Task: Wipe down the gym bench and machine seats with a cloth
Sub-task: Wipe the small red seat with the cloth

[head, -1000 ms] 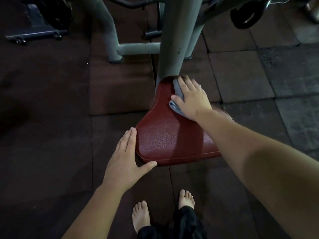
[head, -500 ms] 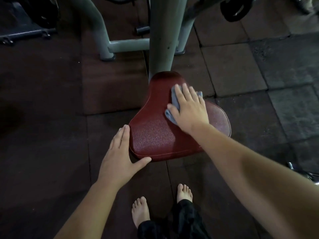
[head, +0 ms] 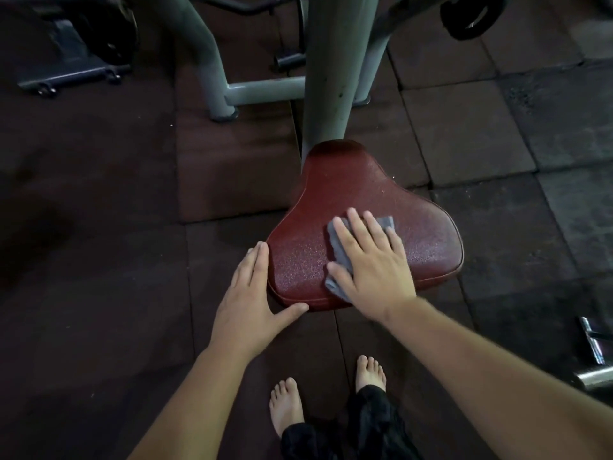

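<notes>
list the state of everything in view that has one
red seat: level, narrow far end uncovered
grey cloth: rumpled, pressed onto the red seat's wide near part under the right hand
right hand: flat, fingers straight, pressing the grey cloth
left hand: open, against the red seat's left edge

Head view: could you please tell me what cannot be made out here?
Cloth: mostly hidden under the right hand, head view.
Seat: underside hidden by its own pad.
Grey post: top cut off by the upper edge.
Chrome bar: cut off by the right edge.
</notes>
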